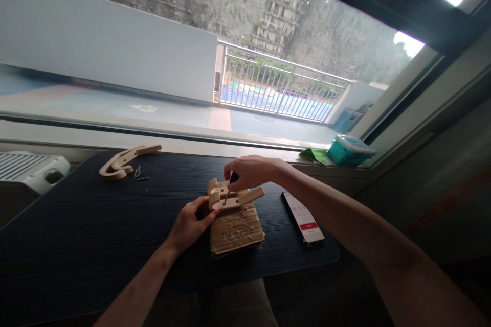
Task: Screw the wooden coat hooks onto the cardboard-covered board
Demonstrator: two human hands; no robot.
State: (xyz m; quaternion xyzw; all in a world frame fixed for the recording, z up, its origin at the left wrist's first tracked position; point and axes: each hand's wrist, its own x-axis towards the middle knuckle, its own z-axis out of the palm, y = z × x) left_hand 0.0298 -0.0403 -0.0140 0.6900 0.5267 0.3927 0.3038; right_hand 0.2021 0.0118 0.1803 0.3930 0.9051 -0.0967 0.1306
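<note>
My right hand (249,170) is closed around the dark handle of a screwdriver (233,178). The shaft points down at a hole in a curved wooden hook (245,199), near that hook's curled end. My left hand (194,222) pinches the curled left end of this hook between thumb and fingers. Under the hook lies a block wrapped in corrugated cardboard (236,235), its top pitted and strewn with crumbs. A second wooden hook (212,184) rests just behind the first, partly hidden by my right hand.
More wooden hooks (117,166) lie at the table's far left, with several screws (140,173) beside them. A phone (305,219) lies right of the block on the dark table (115,235). A teal box (349,150) and green cloth (313,155) sit on the windowsill.
</note>
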